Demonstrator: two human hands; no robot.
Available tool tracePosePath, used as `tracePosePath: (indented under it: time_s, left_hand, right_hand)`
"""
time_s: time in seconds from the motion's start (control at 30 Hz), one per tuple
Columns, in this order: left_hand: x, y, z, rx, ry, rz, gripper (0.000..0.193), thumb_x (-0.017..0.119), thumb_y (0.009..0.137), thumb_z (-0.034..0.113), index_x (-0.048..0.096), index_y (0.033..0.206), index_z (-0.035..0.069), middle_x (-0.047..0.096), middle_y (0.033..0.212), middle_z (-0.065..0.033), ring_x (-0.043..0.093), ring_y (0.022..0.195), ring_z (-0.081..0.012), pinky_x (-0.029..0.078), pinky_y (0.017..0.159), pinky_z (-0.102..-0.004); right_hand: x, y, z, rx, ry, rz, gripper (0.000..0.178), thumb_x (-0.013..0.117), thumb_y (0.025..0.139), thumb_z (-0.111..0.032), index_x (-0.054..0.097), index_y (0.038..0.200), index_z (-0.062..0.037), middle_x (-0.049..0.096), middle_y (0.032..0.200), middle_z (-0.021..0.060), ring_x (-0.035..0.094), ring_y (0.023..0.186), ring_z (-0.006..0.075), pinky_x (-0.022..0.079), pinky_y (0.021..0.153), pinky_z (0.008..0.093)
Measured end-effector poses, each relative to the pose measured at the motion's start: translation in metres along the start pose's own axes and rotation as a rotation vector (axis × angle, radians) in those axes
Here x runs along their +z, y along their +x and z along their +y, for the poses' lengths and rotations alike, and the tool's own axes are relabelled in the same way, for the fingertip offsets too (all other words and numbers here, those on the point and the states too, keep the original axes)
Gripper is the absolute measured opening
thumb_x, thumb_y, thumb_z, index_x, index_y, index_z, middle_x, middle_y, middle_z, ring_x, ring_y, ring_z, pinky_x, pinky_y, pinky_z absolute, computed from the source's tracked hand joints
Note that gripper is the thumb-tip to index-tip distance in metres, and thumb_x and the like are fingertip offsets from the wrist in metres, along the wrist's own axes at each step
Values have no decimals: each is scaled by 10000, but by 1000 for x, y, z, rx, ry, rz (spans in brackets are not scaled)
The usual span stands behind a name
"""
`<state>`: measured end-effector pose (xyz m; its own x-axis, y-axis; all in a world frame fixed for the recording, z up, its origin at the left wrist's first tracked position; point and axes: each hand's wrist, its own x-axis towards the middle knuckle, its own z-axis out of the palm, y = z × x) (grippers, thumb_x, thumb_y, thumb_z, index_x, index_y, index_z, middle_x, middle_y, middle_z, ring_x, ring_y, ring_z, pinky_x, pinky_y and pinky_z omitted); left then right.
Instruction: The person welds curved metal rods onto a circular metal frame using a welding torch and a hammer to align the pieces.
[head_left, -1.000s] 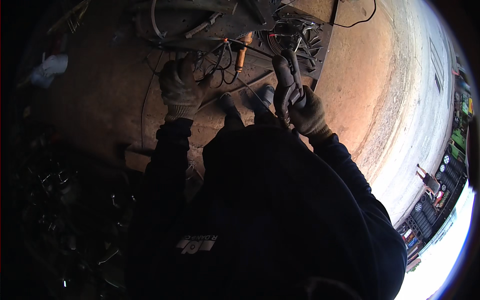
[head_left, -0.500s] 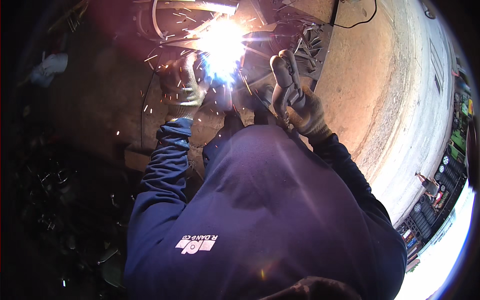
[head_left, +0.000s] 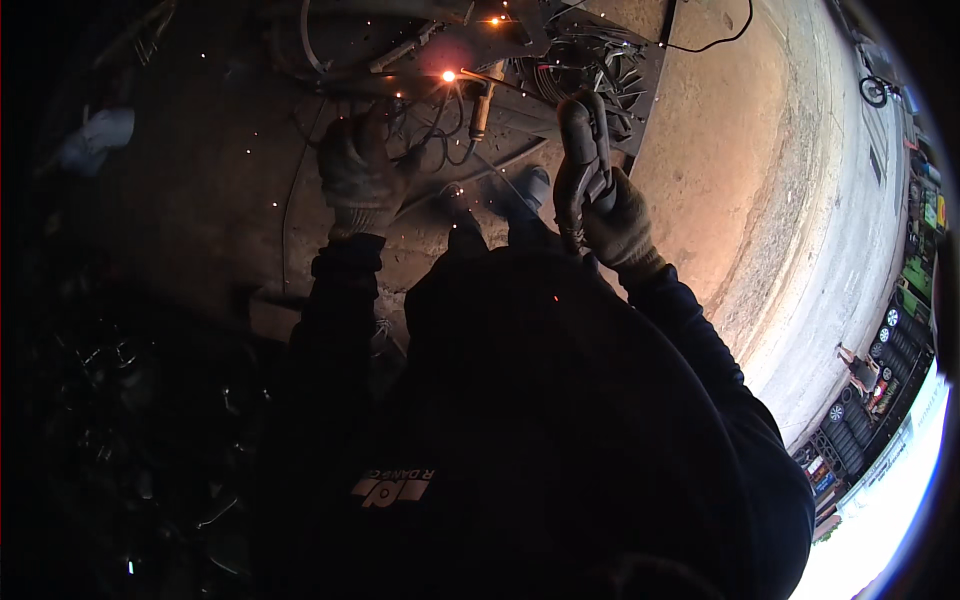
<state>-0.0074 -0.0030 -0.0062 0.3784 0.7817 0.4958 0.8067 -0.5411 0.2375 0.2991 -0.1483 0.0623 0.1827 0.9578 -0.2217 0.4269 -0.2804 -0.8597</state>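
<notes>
My right hand [head_left: 618, 222], in a knitted work glove, is closed around a dark welding electrode holder [head_left: 578, 150]. A thin welding rod [head_left: 510, 88] runs left from the holder's jaws toward a small glowing spot [head_left: 448, 76] on the dark metalwork [head_left: 400, 86]. My gloved left hand [head_left: 358, 170] is at the near left side of that metalwork, its fingers curled. Shadow hides whatever those fingers grip. Between the hands, an orange-brown handle [head_left: 484, 108] stands out beside looping dark cables [head_left: 440, 130].
Scrap metal pieces [head_left: 610, 75] lie piled at the far right of the work. My shoes [head_left: 535, 185] are close below it. A cable [head_left: 715, 48] trails onto the concrete floor [head_left: 730, 150]. Stacked tyres [head_left: 845, 430] and a person [head_left: 858, 370] are off to the right.
The bright arc and its spray of sparks have died down to a small glow, darkening the scene. My right hand and electrode holder have shifted slightly; my left hand stays nearly in place.
</notes>
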Motion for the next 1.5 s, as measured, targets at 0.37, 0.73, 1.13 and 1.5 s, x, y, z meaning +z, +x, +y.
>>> tracePosePath:
  time_s: [0.37,0.73,1.13,1.5]
  left_hand:
    - [3,1,0,5,8,10,902,931,553,444,511,1300,162,518,1121,-126,583,950,-306,526,730,-467]
    - [-18,17,14,-61,-59,-95,832,903,627,407,503,1311,151,561,1126,-113,594,1012,-324,525,821,-489]
    - [-6,0,15,-142,223,-174,683,771,819,457,504,1339,104,546,1283,-127,541,1198,-328,486,983,-485]
    - [5,5,4,-26,-58,11,854,929,594,375,511,1312,177,536,1105,-130,564,1016,-336,522,784,-487]
  right_hand:
    - [3,0,-2,14,-18,-9,368,753,765,-211,642,1060,-21,712,904,183,718,854,304,547,767,391]
    - [2,4,3,-133,-44,-41,404,777,807,-292,626,1084,-40,701,923,123,691,858,212,535,763,357]
    - [-1,9,14,-199,-35,-64,340,749,821,-238,615,1083,-67,691,956,130,689,883,217,530,758,333]
    - [2,5,32,61,280,-39,395,748,870,-126,588,1221,-42,674,1088,29,642,972,121,528,852,301]
